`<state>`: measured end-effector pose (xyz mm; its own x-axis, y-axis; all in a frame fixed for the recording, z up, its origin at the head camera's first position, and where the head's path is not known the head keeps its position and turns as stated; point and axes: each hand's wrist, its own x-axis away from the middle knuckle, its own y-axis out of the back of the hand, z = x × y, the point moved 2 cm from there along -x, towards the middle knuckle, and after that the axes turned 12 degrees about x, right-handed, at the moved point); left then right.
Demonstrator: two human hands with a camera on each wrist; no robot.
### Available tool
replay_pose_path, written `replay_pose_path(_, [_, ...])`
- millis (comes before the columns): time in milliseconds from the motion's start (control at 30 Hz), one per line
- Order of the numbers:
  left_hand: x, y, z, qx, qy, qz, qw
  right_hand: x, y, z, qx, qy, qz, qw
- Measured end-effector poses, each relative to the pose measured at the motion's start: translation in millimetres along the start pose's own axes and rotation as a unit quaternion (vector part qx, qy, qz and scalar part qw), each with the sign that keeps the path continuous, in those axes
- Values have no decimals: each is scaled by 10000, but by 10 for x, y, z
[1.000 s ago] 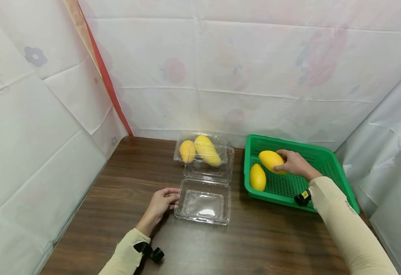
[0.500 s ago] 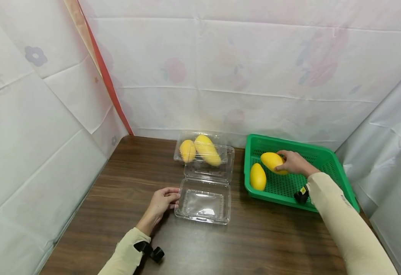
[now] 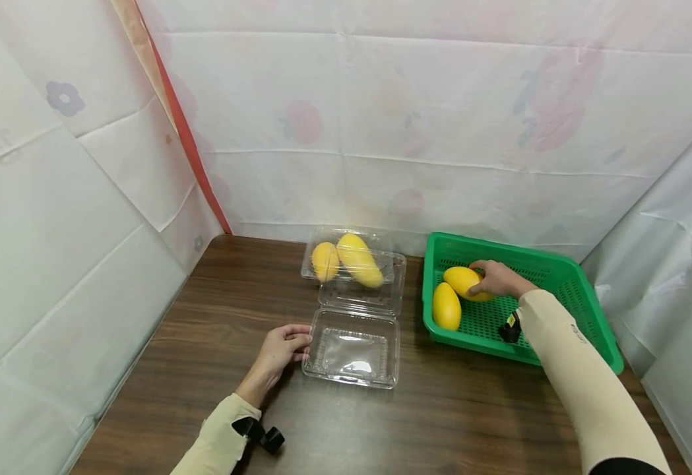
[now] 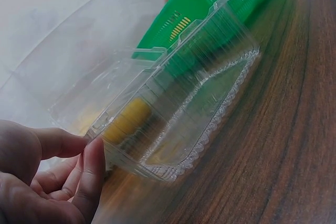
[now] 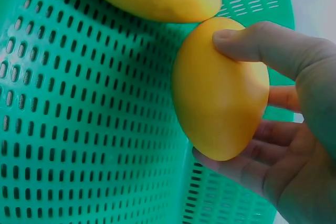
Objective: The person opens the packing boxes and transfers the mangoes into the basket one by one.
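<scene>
My right hand [image 3: 498, 278] grips a yellow mango [image 3: 463, 282] inside the green basket [image 3: 609, 343]; in the right wrist view the thumb lies over the mango [image 5: 220, 93] and the fingers curl beneath. A second mango [image 3: 446, 307] lies in the basket, touching the held one. My left hand [image 3: 278, 349] pinches the rim of an open clear plastic clamshell box [image 3: 354, 381] between thumb and fingers, shown closely in the left wrist view. Nothing sits in the box's base. Its lid lies folded back, away from me.
Behind the open clamshell stands another clear box [image 3: 308, 264] with yellow mangoes [image 3: 359, 260] in it, partly overlapped by the lid. The basket is right of the boxes on the brown wooden table [image 3: 203, 323]. White printed sheets [image 3: 346, 119] hang at the back and sides.
My right hand has lowered the mango in the basket and shifted it slightly left, against the other mango. My left hand and the clamshell box have stayed where they were.
</scene>
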<state>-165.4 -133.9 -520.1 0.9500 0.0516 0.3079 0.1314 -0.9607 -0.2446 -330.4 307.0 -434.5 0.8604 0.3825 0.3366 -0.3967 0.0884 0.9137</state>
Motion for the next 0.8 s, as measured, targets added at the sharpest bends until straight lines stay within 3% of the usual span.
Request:
replay_pose_path(367, [16, 15, -27, -26, 3, 37, 10000, -62, -62, 29, 151, -41, 404, 9991])
replay_pose_path(533, [4, 14, -24, 35, -39, 66, 10000, -106, -59, 58, 347, -152, 317, 9988])
replay_pose_path(800, [2, 3, 5, 2, 10, 85, 10000, -108, -73, 99, 230, -273, 305, 9989])
